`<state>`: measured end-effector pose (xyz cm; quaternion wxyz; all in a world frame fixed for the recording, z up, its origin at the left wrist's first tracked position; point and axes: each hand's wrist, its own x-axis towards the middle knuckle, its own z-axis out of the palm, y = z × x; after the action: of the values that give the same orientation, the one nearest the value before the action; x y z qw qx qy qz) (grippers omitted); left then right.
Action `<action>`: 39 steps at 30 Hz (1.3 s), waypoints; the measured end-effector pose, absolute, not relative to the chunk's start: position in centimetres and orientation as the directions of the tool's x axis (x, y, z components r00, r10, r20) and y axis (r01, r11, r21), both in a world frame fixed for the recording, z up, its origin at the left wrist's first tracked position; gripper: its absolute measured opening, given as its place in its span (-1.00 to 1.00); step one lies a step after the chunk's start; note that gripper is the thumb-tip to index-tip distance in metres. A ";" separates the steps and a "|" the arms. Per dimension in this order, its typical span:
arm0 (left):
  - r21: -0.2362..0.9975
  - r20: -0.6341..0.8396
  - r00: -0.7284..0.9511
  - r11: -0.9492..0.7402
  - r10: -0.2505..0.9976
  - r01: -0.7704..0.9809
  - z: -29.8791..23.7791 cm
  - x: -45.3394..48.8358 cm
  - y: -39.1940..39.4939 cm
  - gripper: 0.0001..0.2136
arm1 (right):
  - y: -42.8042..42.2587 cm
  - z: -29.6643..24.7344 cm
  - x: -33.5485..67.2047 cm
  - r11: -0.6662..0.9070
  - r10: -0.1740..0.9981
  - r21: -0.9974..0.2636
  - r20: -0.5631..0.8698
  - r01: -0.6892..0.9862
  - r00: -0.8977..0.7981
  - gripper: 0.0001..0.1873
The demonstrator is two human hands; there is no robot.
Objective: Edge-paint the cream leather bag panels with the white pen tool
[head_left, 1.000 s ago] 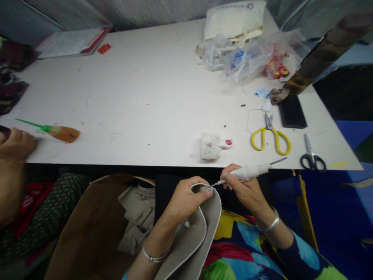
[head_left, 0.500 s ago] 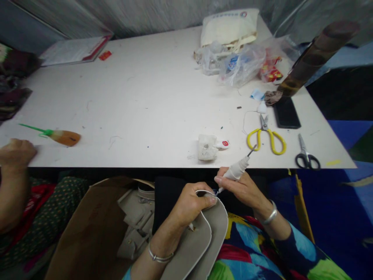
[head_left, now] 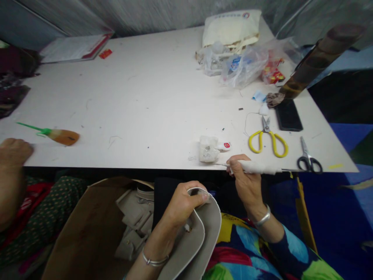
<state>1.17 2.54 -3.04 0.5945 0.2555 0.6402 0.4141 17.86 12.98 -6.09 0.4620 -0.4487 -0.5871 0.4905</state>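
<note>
Reading the clock from the middle of the view, the table (head_left: pixel 145 77) sweeps from 9 o'clock through 12 to 3. At 8, below its near edge, stands an open carton (head_left: pixel 72 237) with grey things inside. The grey piece (head_left: pixel 211 217), two pale-edged layers, is at 6, its curved top pinched between the thumb and fingers of the left hand (head_left: pixel 182 202). At 4, the right hand (head_left: pixel 247 182) is closed around a white-wrapped tool (head_left: pixel 260 167). Yellow scissors (head_left: pixel 266 130) lie at 3. Closer in, towards 4, sits a whitish block (head_left: pixel 208 153), the tool's thin tip (head_left: pixel 220 164) just beside it; whether they touch is too small to tell. Half a second ago that tip was at the piece's rim, so work there looks paused, with the left pinch keeping the place
</note>
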 end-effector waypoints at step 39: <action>0.761 -0.590 -0.119 0.501 0.798 -0.413 -3.6 -1.0 1.3 -0.69 | 11.9 -2.7 17.2 0.079 0.752 -0.997 0.072 -0.018 -0.655 -0.79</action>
<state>-1.02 1.26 -3.59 0.6426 0.1658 0.5809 0.4712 17.16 11.95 -2.68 0.3105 -0.2757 -0.6657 0.6200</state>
